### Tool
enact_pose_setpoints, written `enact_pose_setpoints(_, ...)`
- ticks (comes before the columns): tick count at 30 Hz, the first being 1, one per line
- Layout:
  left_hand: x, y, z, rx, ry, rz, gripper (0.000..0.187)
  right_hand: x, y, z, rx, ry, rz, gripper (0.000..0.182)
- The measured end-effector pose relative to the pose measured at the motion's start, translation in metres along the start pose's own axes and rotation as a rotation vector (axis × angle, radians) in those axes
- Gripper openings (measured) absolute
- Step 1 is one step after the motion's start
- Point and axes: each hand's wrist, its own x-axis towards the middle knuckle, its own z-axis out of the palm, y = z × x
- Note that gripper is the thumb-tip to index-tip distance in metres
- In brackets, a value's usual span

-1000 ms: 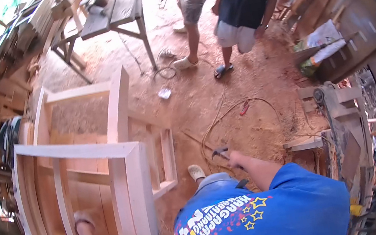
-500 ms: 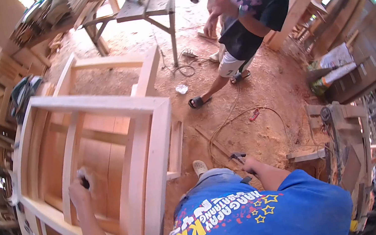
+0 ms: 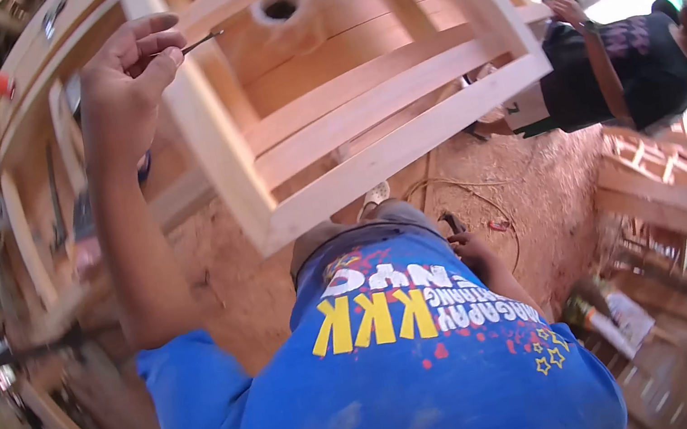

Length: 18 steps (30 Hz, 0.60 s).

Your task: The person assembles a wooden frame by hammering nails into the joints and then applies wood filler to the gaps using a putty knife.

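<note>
The wooden frame point(image 3: 406, 150) stood before the person, across the upper middle of the view. Over its left rail, the left hand point(image 3: 127, 73) pinched a slim dark rod point(image 3: 205, 41) between thumb and fingers. The right hand point(image 3: 475, 254), lower down, was closed around a partly visible hammer point(image 3: 453, 223). The blue shirt point(image 3: 378, 410) read "KKK" in yellow, with partly legible white lettering. Beyond lay a white bag point(image 3: 630, 318), contents unclear.
</note>
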Motion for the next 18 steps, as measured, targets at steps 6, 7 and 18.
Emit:
enact_pose_setpoints(6, -0.178, -0.030, -0.041, -0.225, 0.287, -0.154, 0.041, -0.004, -0.094, -0.025, -0.244, -0.129, -0.149, 0.028)
enact_pose_setpoints(7, -0.208, -0.034, -0.032, -0.232, 0.308, -0.263, 0.041, 0.022, -0.088, -0.030, -0.218, -0.195, -0.180, 0.028)
enact_pose_setpoints(18, -0.346, -0.111, 0.176, 0.175, -0.095, -0.694, 0.038, -0.018, -0.250, 0.035, -0.611, -0.733, -0.572, 0.031)
